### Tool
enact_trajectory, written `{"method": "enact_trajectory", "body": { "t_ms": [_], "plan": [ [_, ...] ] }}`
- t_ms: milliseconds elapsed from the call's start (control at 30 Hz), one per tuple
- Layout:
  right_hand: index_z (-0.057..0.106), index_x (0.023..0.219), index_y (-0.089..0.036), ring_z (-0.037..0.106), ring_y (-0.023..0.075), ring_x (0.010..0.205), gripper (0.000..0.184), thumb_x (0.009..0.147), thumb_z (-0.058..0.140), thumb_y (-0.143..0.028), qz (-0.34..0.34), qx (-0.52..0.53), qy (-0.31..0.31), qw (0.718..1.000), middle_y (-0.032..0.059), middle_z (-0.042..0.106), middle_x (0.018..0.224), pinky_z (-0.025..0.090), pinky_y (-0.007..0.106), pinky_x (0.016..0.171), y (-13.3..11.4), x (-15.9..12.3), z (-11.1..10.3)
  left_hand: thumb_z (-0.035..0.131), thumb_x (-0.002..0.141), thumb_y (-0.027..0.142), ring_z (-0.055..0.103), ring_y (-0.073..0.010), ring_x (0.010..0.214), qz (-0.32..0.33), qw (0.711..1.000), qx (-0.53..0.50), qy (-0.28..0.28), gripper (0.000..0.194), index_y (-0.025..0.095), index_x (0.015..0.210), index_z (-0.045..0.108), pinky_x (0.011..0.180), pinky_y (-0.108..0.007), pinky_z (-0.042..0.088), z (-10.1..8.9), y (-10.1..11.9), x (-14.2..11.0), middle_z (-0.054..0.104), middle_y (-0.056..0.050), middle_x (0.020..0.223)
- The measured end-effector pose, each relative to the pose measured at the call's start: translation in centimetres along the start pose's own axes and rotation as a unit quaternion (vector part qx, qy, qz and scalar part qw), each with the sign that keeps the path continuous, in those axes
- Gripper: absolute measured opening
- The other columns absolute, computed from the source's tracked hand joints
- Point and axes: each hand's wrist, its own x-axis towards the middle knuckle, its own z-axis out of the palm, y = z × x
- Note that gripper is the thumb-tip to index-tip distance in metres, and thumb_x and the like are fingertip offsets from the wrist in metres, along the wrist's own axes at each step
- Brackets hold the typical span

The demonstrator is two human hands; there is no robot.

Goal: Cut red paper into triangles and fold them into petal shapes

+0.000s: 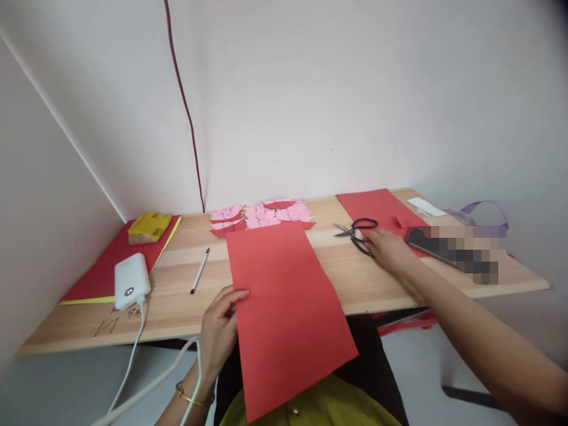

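A large red paper sheet [284,296] lies over the front edge of the wooden table [355,278] and hangs toward my lap. My left hand [220,331] pinches its left edge, thumb on top. My right hand [390,248] reaches to the right and rests on the handles of black scissors [357,229], fingers curled over the lower loop. Whether it grips them is not clear. The scissors' blades point left.
Pink and red cut paper pieces [261,214] lie at the back middle. A pen [199,270], a white power bank [131,281] with its cable, a yellow packet [149,227] on red and yellow sheets, another red sheet [377,207] and a phone [432,242] share the table.
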Motion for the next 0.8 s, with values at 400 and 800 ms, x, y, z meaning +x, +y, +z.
{"method": "enact_trajectory", "body": {
  "t_ms": [400, 800],
  "plan": [
    [0.031, 0.138, -0.03, 0.061, 0.019, 0.096, 0.054, 0.088, 0.051, -0.03, -0.117, 0.365, -0.051, 0.922, 0.0046, 0.065, 0.106, 0.05, 0.038, 0.087, -10.7, -3.1, -2.2, 0.067, 0.071, 0.026, 0.059, -0.018, 0.095, -0.005, 0.996, -0.078, 0.042, 0.019, 0.021, 0.089, 0.069, 0.077, -0.028, 0.05, 0.8, -0.4, 0.7, 0.06, -0.005, 0.109],
    [0.062, 0.112, -0.027, 0.061, 0.0214, 0.105, 0.031, 0.082, 0.057, -0.032, -0.09, 0.474, -0.066, 0.873, 0.0056, 0.063, 0.117, 0.051, 0.038, 0.091, -12.1, -2.8, -1.6, 0.062, 0.078, 0.024, 0.057, -0.0188, 0.102, 0.082, 0.995, 0.056, 0.014, 0.023, 0.022, 0.1, 0.065, 0.088, -0.033, 0.049, 0.8, -0.1, 0.5, 0.059, -0.006, 0.11]
  ]
}}
